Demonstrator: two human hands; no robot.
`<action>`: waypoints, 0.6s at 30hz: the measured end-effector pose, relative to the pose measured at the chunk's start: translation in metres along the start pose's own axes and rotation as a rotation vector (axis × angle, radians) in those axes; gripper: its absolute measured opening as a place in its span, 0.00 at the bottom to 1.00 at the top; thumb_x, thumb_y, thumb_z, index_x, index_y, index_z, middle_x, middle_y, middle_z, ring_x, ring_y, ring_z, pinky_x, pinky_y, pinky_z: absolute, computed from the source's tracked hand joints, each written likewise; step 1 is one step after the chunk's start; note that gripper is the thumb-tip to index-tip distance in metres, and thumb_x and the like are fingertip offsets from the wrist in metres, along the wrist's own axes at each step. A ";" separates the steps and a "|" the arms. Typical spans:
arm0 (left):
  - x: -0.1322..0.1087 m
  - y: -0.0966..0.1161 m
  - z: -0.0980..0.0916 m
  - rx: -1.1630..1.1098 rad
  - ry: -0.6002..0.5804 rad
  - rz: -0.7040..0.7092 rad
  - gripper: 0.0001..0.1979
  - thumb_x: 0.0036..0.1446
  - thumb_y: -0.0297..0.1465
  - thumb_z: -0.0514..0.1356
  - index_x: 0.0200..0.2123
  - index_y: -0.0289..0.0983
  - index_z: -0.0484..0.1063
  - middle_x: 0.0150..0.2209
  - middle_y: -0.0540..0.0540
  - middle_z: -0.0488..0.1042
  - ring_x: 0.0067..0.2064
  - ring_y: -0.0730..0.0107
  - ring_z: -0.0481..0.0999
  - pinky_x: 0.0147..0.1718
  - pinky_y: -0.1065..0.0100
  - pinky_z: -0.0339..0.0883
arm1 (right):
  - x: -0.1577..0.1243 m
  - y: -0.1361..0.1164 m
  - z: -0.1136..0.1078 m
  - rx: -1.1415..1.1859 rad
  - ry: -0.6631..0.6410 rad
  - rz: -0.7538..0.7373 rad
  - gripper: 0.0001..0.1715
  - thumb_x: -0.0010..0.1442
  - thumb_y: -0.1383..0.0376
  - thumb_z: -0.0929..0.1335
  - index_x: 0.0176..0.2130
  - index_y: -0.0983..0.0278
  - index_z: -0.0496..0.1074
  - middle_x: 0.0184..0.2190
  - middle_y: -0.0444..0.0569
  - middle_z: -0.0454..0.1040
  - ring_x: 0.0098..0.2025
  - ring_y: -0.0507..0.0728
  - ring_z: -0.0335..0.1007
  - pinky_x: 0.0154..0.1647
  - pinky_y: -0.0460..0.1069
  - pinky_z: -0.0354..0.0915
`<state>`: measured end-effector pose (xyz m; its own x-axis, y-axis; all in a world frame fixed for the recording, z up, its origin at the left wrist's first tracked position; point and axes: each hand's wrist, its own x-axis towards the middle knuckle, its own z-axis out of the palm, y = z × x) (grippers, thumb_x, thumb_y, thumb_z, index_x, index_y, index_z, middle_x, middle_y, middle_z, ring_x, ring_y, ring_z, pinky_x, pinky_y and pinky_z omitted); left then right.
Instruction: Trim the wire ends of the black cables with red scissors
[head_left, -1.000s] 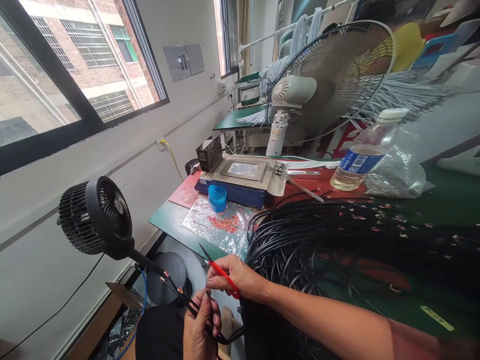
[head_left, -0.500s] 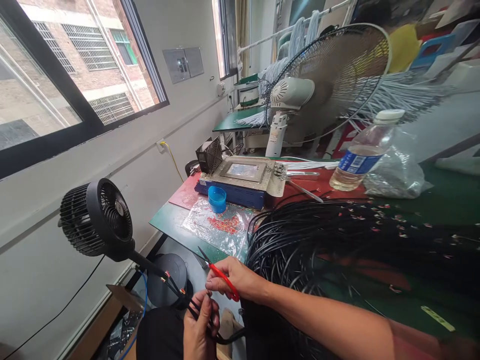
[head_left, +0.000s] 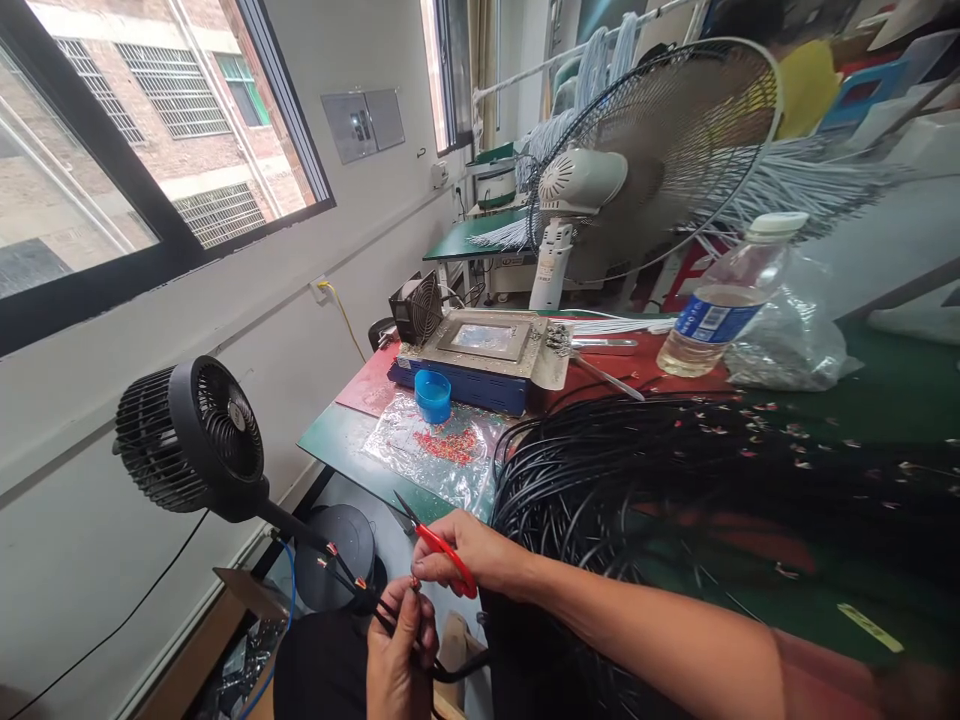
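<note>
Several black cables (head_left: 345,578) with short coloured wire ends pass through my left hand (head_left: 403,640), whose fingers are closed around them. One cable end stands up between the left thumb and fingers. My right hand (head_left: 459,552) has red-handled scissors (head_left: 444,548) hooked in it, their dark blades pointing up and left, away from the cables. The right thumb and fingertip pinch at the small wire end just above the left thumb. On the table to the right lies a large pile of black cables (head_left: 570,490), many with stripped coloured ends.
A clear plastic sheet (head_left: 390,440) holds red and yellow scraps and a blue cup (head_left: 433,397). Behind stands a blue heated box (head_left: 480,385). A bottle (head_left: 712,318) and large fan (head_left: 585,185) are further back; a black fan (head_left: 191,435) stands left.
The view has shifted very slightly. Both hands stay together at the cable end, where a bit of red wire now shows between the fingertips.
</note>
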<state>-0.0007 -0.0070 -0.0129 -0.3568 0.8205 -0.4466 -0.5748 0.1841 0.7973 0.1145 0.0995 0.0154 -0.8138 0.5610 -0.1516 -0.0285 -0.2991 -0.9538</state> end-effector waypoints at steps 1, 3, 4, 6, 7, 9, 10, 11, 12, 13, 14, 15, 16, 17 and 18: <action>-0.001 0.001 0.001 0.009 0.023 -0.001 0.15 0.39 0.38 0.66 0.30 0.35 0.71 0.17 0.55 0.67 0.16 0.88 0.56 0.14 0.80 0.44 | 0.000 0.000 0.000 0.001 0.003 0.002 0.16 0.45 0.58 0.71 0.26 0.70 0.72 0.13 0.38 0.61 0.13 0.44 0.54 0.13 0.40 0.49; -0.004 0.003 0.002 0.036 0.059 0.001 0.13 0.41 0.37 0.65 0.30 0.34 0.72 0.17 0.55 0.66 0.16 0.89 0.53 0.15 0.80 0.42 | 0.000 -0.001 0.000 0.006 0.003 0.010 0.18 0.44 0.56 0.72 0.25 0.70 0.72 0.13 0.38 0.61 0.13 0.44 0.54 0.13 0.40 0.49; -0.005 0.004 0.003 0.055 0.066 -0.004 0.12 0.42 0.36 0.64 0.30 0.34 0.72 0.17 0.55 0.65 0.16 0.89 0.52 0.15 0.80 0.42 | 0.000 -0.001 0.000 0.007 0.000 0.013 0.19 0.43 0.55 0.72 0.25 0.70 0.71 0.13 0.38 0.61 0.13 0.44 0.55 0.13 0.40 0.49; -0.007 0.006 0.002 0.097 0.055 -0.026 0.11 0.43 0.35 0.63 0.29 0.35 0.72 0.17 0.55 0.65 0.16 0.89 0.50 0.16 0.79 0.42 | -0.001 -0.001 -0.001 0.000 -0.012 0.021 0.20 0.42 0.54 0.73 0.24 0.70 0.71 0.14 0.38 0.62 0.14 0.44 0.55 0.13 0.40 0.50; -0.008 0.007 0.002 0.118 0.042 -0.036 0.10 0.44 0.35 0.63 0.29 0.35 0.72 0.17 0.55 0.65 0.16 0.90 0.49 0.16 0.79 0.41 | -0.001 -0.001 -0.001 -0.006 -0.020 0.022 0.20 0.42 0.54 0.73 0.25 0.70 0.71 0.13 0.38 0.61 0.14 0.44 0.55 0.13 0.40 0.50; -0.008 0.007 -0.001 0.147 0.011 -0.057 0.10 0.43 0.35 0.63 0.28 0.35 0.71 0.16 0.55 0.65 0.16 0.90 0.49 0.17 0.79 0.40 | -0.001 0.000 -0.003 -0.023 -0.043 0.023 0.20 0.42 0.55 0.73 0.25 0.70 0.72 0.13 0.38 0.61 0.14 0.44 0.54 0.13 0.40 0.49; -0.007 0.007 -0.002 0.156 -0.008 -0.060 0.10 0.43 0.35 0.63 0.27 0.34 0.70 0.16 0.55 0.65 0.16 0.89 0.49 0.17 0.79 0.40 | -0.001 0.000 -0.004 -0.030 -0.054 0.025 0.19 0.42 0.55 0.73 0.25 0.70 0.72 0.13 0.38 0.60 0.14 0.44 0.54 0.13 0.40 0.48; -0.006 0.006 -0.003 0.163 -0.026 -0.061 0.11 0.44 0.36 0.63 0.26 0.34 0.70 0.16 0.55 0.65 0.17 0.89 0.49 0.17 0.78 0.39 | -0.001 0.001 -0.004 -0.033 -0.064 0.030 0.18 0.43 0.56 0.73 0.25 0.70 0.72 0.13 0.38 0.60 0.14 0.44 0.54 0.13 0.40 0.48; -0.006 0.006 -0.005 0.170 -0.042 -0.062 0.11 0.44 0.37 0.63 0.25 0.34 0.69 0.16 0.54 0.64 0.17 0.89 0.50 0.17 0.78 0.40 | 0.000 0.001 -0.005 -0.031 -0.069 0.037 0.18 0.43 0.56 0.73 0.25 0.70 0.73 0.13 0.38 0.61 0.14 0.44 0.54 0.13 0.40 0.48; -0.005 0.005 -0.006 0.178 -0.055 -0.061 0.12 0.44 0.37 0.63 0.25 0.34 0.69 0.16 0.54 0.64 0.17 0.89 0.51 0.18 0.78 0.40 | 0.000 0.001 -0.005 -0.027 -0.072 0.049 0.17 0.43 0.57 0.73 0.26 0.70 0.73 0.13 0.39 0.61 0.14 0.44 0.54 0.14 0.40 0.48; -0.005 0.005 -0.006 0.185 -0.063 -0.060 0.12 0.44 0.37 0.63 0.25 0.33 0.68 0.16 0.54 0.64 0.17 0.89 0.51 0.18 0.78 0.40 | 0.000 0.000 -0.005 -0.021 -0.073 0.060 0.16 0.43 0.57 0.73 0.26 0.70 0.73 0.14 0.39 0.62 0.15 0.44 0.54 0.14 0.40 0.48; -0.005 0.005 -0.007 0.193 -0.068 -0.057 0.12 0.43 0.37 0.63 0.24 0.33 0.68 0.16 0.54 0.64 0.17 0.89 0.51 0.18 0.78 0.39 | -0.001 0.000 -0.005 -0.018 -0.075 0.069 0.16 0.43 0.58 0.72 0.26 0.70 0.73 0.15 0.39 0.63 0.15 0.44 0.54 0.14 0.40 0.48; -0.006 0.006 -0.006 0.199 -0.074 -0.055 0.12 0.43 0.37 0.63 0.24 0.33 0.68 0.16 0.54 0.64 0.16 0.89 0.51 0.17 0.78 0.38 | -0.001 -0.001 -0.005 -0.018 -0.080 0.075 0.15 0.43 0.59 0.72 0.26 0.70 0.73 0.15 0.40 0.64 0.15 0.44 0.54 0.14 0.40 0.48; -0.007 0.006 -0.006 0.199 -0.079 -0.054 0.13 0.42 0.37 0.64 0.24 0.33 0.69 0.15 0.54 0.64 0.16 0.90 0.50 0.17 0.78 0.37 | -0.001 -0.002 -0.005 -0.022 -0.085 0.078 0.15 0.43 0.59 0.72 0.26 0.70 0.73 0.15 0.40 0.65 0.15 0.44 0.54 0.15 0.40 0.49; -0.008 0.007 -0.005 0.198 -0.082 -0.055 0.13 0.41 0.37 0.65 0.24 0.33 0.69 0.15 0.54 0.64 0.16 0.90 0.51 0.17 0.78 0.37 | -0.002 -0.002 -0.005 -0.027 -0.091 0.078 0.14 0.43 0.60 0.72 0.26 0.70 0.73 0.16 0.40 0.65 0.15 0.44 0.54 0.15 0.40 0.49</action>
<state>-0.0057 -0.0146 -0.0061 -0.2630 0.8463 -0.4632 -0.4328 0.3256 0.8406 0.1186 0.1030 0.0166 -0.8623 0.4641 -0.2026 0.0515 -0.3177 -0.9468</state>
